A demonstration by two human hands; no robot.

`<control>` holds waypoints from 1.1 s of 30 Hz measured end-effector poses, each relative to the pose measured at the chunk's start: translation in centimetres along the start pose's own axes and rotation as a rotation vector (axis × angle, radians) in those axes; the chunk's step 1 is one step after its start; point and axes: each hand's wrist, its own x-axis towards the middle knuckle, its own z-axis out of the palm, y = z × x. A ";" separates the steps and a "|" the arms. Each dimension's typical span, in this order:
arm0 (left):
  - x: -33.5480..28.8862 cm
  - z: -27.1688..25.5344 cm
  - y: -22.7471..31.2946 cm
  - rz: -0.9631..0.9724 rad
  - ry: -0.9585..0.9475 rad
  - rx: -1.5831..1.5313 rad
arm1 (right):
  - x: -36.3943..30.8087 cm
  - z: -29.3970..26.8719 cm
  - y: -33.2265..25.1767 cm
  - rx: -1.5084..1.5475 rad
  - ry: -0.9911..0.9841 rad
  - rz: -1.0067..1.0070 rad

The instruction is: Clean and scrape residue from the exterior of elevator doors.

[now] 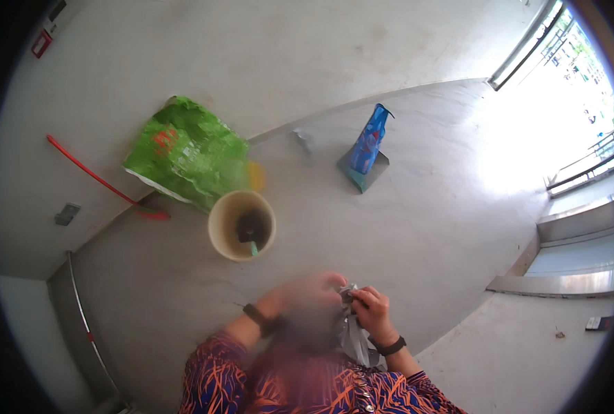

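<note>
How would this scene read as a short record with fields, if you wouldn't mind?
Right hand: fingers closed on crumpled grey plastic
Left hand: at the plastic's upper end; blurred, grip unclear
Container: open-topped cream bin, something dark inside
Beyond the bin: large green bag
Farther right: blue packet
Far left: thin red pole
Floor: pale grey

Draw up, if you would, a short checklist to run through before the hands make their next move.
1. Right hand grips the crumpled grey plastic: ok, fingers pinched on its upper end.
2. Left hand has a firm hold on it: cannot tell, partly blurred.
3. Cream bucket upright: ok, mouth facing up.
4. Bucket empty: not ok, something dark lies inside.
5. Blue packet apart from both hands: ok.
</note>
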 end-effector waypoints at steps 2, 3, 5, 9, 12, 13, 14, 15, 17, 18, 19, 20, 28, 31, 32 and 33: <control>-0.1 -1.6 0.5 0.041 0.119 -0.058 | 2.6 -0.5 1.8 0.208 0.073 0.046; -0.4 -2.7 0.5 0.167 0.277 0.141 | 3.8 -0.9 2.2 0.183 0.073 0.057; -0.1 -4.4 0.5 0.267 0.554 0.297 | 6.1 -2.1 3.8 0.177 0.075 0.058; -2.0 -9.8 1.1 0.105 0.814 -0.011 | 10.4 -2.6 6.3 0.179 0.043 0.111; -2.1 -17.6 -5.2 0.070 1.023 0.014 | 14.6 -2.2 6.5 0.140 0.002 0.065; -1.9 -19.8 -4.6 0.074 1.060 -0.058 | 16.0 -2.1 6.8 0.122 0.005 0.064; -1.9 -22.2 -3.8 0.075 1.098 -0.132 | 17.2 -1.9 6.9 0.107 0.005 0.063; -2.3 -25.2 -3.7 0.060 1.152 -0.175 | 18.5 -1.4 6.7 0.101 -0.007 0.057; -2.8 -32.5 -4.5 0.037 1.293 -0.037 | 21.5 -0.3 5.8 0.001 0.006 0.056; -3.0 -37.4 -6.7 0.095 1.395 0.029 | 23.5 0.6 5.0 -0.001 -0.002 0.036; -3.3 -42.0 -7.4 0.082 1.430 0.072 | 24.9 1.0 4.2 0.026 0.033 0.088; -3.3 -45.8 -6.9 0.005 1.496 0.242 | 25.9 1.2 3.5 0.044 0.076 0.151; -7.7 -67.5 1.7 -0.088 1.853 0.578 | 33.1 4.1 3.9 0.128 0.179 0.444; -10.2 -72.9 0.9 -0.294 1.945 0.605 | 36.6 5.8 0.7 0.270 0.225 0.582; -10.9 -74.6 0.1 -0.296 1.947 0.604 | 37.4 6.1 0.7 0.270 0.222 0.581; -12.0 -76.0 -0.7 -0.295 1.986 0.599 | 37.9 6.5 1.0 0.305 0.243 0.587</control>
